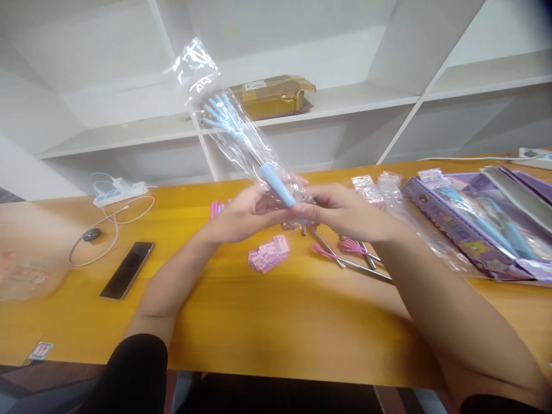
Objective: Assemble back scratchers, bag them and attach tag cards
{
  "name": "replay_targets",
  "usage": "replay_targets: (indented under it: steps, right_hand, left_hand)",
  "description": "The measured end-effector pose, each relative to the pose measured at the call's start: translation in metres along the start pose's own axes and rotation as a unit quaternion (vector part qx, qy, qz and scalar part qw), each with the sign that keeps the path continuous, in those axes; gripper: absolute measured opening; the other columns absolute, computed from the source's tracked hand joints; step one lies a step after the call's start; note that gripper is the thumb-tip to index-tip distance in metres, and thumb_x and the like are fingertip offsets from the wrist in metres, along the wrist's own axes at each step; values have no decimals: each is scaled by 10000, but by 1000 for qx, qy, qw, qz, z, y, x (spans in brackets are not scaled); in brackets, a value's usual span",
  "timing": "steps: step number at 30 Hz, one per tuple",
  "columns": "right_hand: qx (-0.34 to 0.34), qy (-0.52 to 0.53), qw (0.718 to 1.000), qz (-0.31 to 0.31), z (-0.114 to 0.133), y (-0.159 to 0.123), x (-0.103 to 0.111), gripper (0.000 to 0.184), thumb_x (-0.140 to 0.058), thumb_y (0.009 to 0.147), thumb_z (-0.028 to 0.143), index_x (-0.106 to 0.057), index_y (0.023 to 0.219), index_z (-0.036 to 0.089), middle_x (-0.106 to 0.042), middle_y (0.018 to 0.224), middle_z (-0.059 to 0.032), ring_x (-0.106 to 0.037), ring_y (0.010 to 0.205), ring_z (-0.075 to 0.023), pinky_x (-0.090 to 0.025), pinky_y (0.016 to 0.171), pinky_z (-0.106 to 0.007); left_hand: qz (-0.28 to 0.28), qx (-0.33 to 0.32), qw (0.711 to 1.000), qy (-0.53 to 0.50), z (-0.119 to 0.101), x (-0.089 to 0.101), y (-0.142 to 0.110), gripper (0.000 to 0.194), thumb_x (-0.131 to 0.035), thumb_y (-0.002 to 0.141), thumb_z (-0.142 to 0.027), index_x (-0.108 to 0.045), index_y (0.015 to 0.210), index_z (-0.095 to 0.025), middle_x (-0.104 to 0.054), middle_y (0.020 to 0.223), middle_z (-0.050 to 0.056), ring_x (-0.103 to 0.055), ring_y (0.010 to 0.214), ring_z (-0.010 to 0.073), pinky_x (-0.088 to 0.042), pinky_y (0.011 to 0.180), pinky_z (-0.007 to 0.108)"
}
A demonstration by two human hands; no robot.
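Note:
A light blue back scratcher point(277, 183) with a hand-shaped head and a metal shaft lies inside a clear plastic bag point(196, 68), tilted with its head up and to the left. My left hand point(248, 213) closes around the handle end from the left. From the right, my right hand point(340, 210) pinches the same end, its thumb over the plastic. Below the hands, a small pile of pink printed cards point(268, 253) rests on the table. Pink back scratcher heads point(353, 246) and metal rods point(364, 269) lie by my right forearm.
A purple patterned box point(470, 233) with bagged blue scratchers stands at right, clear bags point(390, 187) beside it. On the left are a phone point(127, 270), a white power strip point(119, 192) and a cable. A taped carton point(271, 98) sits on the shelf behind.

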State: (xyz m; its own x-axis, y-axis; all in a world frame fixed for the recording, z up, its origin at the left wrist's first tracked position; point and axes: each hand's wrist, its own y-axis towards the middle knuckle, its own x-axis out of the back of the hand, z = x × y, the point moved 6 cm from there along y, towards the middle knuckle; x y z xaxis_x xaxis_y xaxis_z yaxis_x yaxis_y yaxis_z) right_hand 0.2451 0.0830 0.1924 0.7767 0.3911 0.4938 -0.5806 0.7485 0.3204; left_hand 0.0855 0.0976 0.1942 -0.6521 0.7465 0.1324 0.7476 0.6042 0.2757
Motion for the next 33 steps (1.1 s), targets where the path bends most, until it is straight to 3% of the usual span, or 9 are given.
replay_targets:
  steps: [8, 12, 16, 19, 24, 29, 33]
  right_hand:
    - [1, 27, 1000, 7, -6, 1, -4, 646, -616, 1052, 745, -693, 810, 151, -492, 688, 21, -417, 620, -64, -333, 552, -213]
    - [-1, 57, 998, 25, -8, 0, -5, 620, -602, 1084, 695, -743, 834, 145, -567, 684, 8, -491, 598, -64, -382, 549, -205]
    - [41, 90, 994, 49, -1, 2, -7, 587, -585, 1119, 632, -761, 840, 146, -651, 714, -4, -543, 613, -62, -431, 600, -201]
    - [55, 92, 993, 55, 1, 2, -8, 570, -586, 1131, 594, -759, 825, 145, -643, 689, -1, -555, 627, -65, -443, 627, -200]
    - [66, 116, 989, 67, 3, 1, -9, 524, -577, 1146, 550, -779, 878, 148, -633, 679, 10, -549, 614, -61, -446, 621, -189]
    - [64, 125, 988, 69, 6, 1, -10, 516, -567, 1160, 503, -754, 845, 140, -632, 689, 10, -571, 629, -56, -476, 648, -180]
    - [74, 130, 986, 73, 7, 1, -10, 525, -563, 1163, 499, -719, 807, 145, -616, 661, 19, -552, 610, -48, -459, 626, -171]
  left_hand:
    - [24, -41, 999, 13, 3, 1, 2, 477, -846, 981, -372, -694, 1408, -221, -724, 1102, 79, -748, 1000, 200, -649, 924, 335]
    - [37, -62, 997, 12, 1, 0, 1, 414, -843, 983, -293, -731, 1379, -254, -715, 1120, 63, -743, 970, 172, -653, 959, 333]
    - [41, -82, 996, 4, -3, -2, -2, 399, -835, 985, -245, -742, 1369, -301, -714, 1286, 69, -763, 1065, 177, -661, 964, 302]
    - [36, -75, 996, 18, -2, -1, -3, 378, -841, 982, -279, -748, 1348, -285, -691, 1405, 96, -775, 1145, 219, -679, 951, 310]
    - [55, -69, 996, 11, 0, 0, -4, 431, -827, 993, -238, -718, 1407, -277, -742, 1252, 87, -807, 1053, 212, -698, 911, 315]
    - [47, -93, 995, 10, 1, 2, -4, 410, -853, 970, -244, -743, 1360, -305, -701, 1446, 101, -811, 1093, 223, -705, 919, 327]
    - [39, -86, 995, 24, 5, 5, -3, 452, -870, 955, -285, -742, 1388, -299, -695, 1467, 116, -799, 1130, 236, -702, 920, 328]
